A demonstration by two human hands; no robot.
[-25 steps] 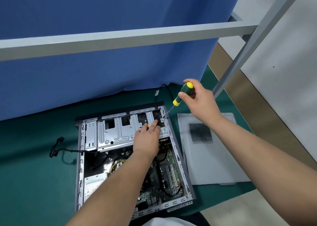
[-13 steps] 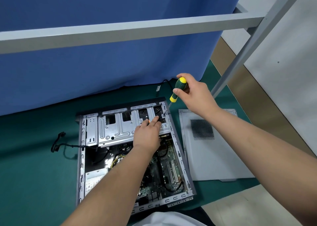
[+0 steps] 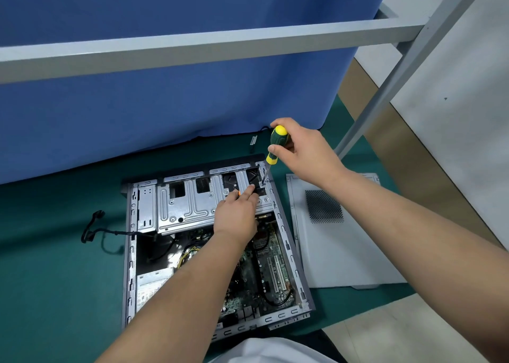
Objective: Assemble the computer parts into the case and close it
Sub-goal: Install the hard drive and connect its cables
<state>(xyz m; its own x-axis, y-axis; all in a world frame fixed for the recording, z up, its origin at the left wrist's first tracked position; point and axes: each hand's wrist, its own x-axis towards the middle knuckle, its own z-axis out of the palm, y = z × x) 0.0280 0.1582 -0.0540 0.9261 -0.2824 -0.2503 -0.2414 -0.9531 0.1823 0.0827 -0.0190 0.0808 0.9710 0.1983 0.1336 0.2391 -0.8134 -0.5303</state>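
Note:
An open grey computer case (image 3: 129, 252) lies flat on the green mat, its motherboard (image 3: 271, 269) showing at the lower right. A silver drive cage (image 3: 181, 205) spans the case's far end. My left hand (image 3: 238, 214) rests flat on the cage's right part, fingers straight and pointing at the far right corner. My right hand (image 3: 303, 147) grips a green and yellow screwdriver (image 3: 276, 142) held nearly upright. Its tip sits on a screw (image 3: 263, 183) at the case's far right corner.
The white side panel (image 3: 344, 241) with a mesh vent lies on the mat right of the case. A black cable (image 3: 93, 227) trails out of the case's left side. A blue curtain hangs behind, and a grey metal frame (image 3: 220, 43) crosses above.
My right hand has swung the screwdriver from a slant to nearly upright over the corner screw. My left hand stays on the drive cage.

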